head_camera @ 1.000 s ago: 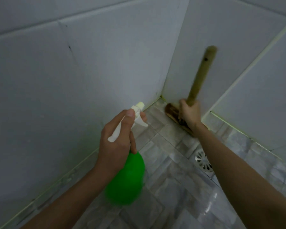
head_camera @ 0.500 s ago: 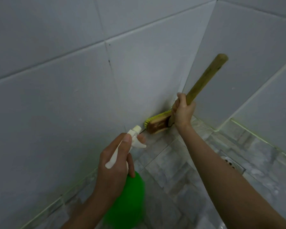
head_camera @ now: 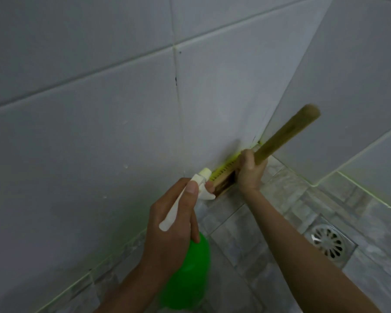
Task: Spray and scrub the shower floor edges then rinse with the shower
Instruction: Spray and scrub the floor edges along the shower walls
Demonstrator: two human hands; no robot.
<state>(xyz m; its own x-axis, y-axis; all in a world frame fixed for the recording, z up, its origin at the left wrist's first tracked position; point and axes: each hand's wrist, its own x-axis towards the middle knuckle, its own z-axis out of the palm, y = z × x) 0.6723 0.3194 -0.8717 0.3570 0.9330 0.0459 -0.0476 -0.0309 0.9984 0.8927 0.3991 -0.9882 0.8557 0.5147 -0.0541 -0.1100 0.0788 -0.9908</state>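
My left hand [head_camera: 172, 220] grips a green spray bottle [head_camera: 187, 274] by its white trigger head [head_camera: 201, 186], the nozzle aimed at the foot of the left wall. My right hand [head_camera: 250, 170] holds the wooden handle [head_camera: 287, 134] of a scrub brush low down. The brush head [head_camera: 224, 175], wood with yellow bristles, lies against the joint between the left wall and the grey tiled floor [head_camera: 246, 233], close to the corner. The spray head partly hides the brush's near end.
White tiled walls [head_camera: 99, 132] meet at a corner [head_camera: 261, 141] just behind the brush. A round metal floor drain [head_camera: 328, 242] sits to the right of my right forearm. A low tiled ledge [head_camera: 359, 193] runs along the right wall.
The brush has moved from the far corner to the left wall's floor edge, then slightly toward the corner along it. The view has tilted up and closer to the wall. Both grips are unchanged.
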